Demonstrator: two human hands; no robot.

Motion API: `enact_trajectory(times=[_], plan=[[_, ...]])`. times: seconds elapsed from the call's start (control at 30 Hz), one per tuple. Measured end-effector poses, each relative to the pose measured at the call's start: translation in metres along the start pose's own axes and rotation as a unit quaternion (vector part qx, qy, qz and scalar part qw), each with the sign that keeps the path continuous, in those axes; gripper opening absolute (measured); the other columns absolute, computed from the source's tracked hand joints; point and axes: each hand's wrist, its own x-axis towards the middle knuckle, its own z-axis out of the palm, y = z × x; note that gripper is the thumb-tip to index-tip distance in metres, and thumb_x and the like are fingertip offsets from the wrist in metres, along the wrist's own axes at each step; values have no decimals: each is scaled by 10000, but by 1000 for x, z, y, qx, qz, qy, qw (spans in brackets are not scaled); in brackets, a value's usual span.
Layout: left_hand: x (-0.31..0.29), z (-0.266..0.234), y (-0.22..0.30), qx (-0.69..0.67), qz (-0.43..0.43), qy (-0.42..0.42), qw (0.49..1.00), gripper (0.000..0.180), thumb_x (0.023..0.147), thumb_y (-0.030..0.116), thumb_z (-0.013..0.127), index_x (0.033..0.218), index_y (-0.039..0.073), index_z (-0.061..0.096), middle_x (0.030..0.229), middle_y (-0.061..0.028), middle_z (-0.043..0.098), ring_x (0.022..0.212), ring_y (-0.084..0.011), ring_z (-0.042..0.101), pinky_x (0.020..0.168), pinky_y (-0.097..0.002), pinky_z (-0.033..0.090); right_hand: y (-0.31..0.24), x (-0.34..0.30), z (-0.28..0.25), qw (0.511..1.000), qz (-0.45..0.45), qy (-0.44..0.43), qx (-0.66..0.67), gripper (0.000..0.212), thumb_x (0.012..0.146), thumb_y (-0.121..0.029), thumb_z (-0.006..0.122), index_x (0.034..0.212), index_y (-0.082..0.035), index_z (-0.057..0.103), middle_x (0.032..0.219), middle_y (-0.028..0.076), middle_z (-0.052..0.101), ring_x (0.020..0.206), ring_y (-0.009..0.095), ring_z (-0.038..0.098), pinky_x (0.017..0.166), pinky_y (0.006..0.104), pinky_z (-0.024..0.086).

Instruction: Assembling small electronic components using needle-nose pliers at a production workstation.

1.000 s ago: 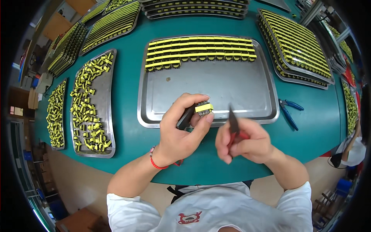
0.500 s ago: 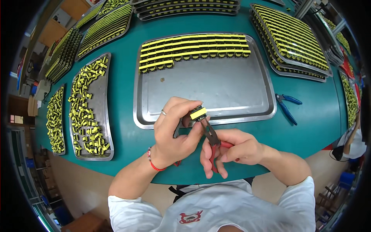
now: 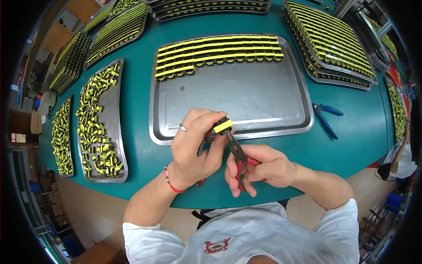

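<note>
My left hand (image 3: 193, 147) pinches a small black and yellow component (image 3: 223, 126) just above the near rim of a large metal tray (image 3: 246, 101). My right hand (image 3: 259, 169) grips red-handled pliers (image 3: 237, 152), and their tips touch the underside of the component. Neat rows of the same components (image 3: 220, 50) fill the far part of that tray. A ring is on my left hand and a red string sits on its wrist.
A tray of loose yellow components (image 3: 99, 121) lies to the left, with another (image 3: 61, 136) beyond it. Stacked filled trays (image 3: 334, 42) stand at the right and back. Blue-handled cutters (image 3: 325, 119) lie on the green table (image 3: 347, 141) at the right.
My right hand brought the pliers from apart up to the component in my left hand. Both hands stayed near the tray's front rim.
</note>
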Motion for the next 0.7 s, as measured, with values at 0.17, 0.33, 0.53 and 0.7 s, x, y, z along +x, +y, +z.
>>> enact_trajectory(times=[0.17,0.33,0.53,0.7], plan=[[-1,3,0,-22,-20,1,1000,377,703,-180,624,1060,-58,613,892,-152,621,709,-185,593,540,-246,479,-2,1,4,999,-7,34,7,301,739,56,427,1026,13,510,942,180,624,818,262,660,554,288,498],[4,1,0,2,5,-16,1000,373,701,-166,643,1056,-52,621,887,-145,637,714,-185,619,538,-249,490,-4,-3,4,999,16,43,-9,264,732,60,423,979,12,506,864,156,608,714,222,628,490,268,429],[1,3,-3,-3,-17,-26,1000,343,727,-143,647,1059,-60,624,890,-142,641,719,-179,614,565,-258,484,0,4,10,998,-11,68,11,237,712,65,422,927,15,508,787,151,595,638,226,611,437,268,384],[2,5,1,-7,-31,-31,999,301,757,-117,644,1055,-80,620,894,-148,633,722,-180,590,602,-265,478,-1,0,-3,999,11,44,-10,262,708,61,427,954,23,505,801,161,602,680,259,638,459,289,423]])
